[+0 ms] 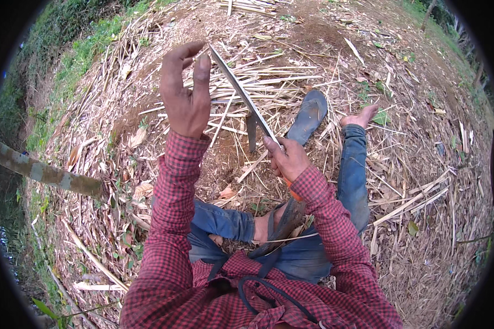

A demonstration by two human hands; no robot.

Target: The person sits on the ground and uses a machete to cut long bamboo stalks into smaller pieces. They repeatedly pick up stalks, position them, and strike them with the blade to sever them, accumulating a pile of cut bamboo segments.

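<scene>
My right hand (290, 160) is closed around the lower end of a long, narrow knife (239, 86). Its blade slants up and to the left, and a bit of orange, perhaps its handle, shows under the hand. My left hand (186, 90) is raised near the blade's tip, thumb and fingers bent and apart, with nothing visible between them. Behind the blade, a short dark piece like a stake (251, 132) stands over the bare soil. I cannot tell whether the blade touches it.
Pale split strips (274, 82) lie piled on the litter-covered ground ahead. A dark sandal (308, 116) lies near my bare foot (361, 117). My jeans-clad legs (352, 170) are spread in front of me. A thin trunk (49, 174) reaches in from the left.
</scene>
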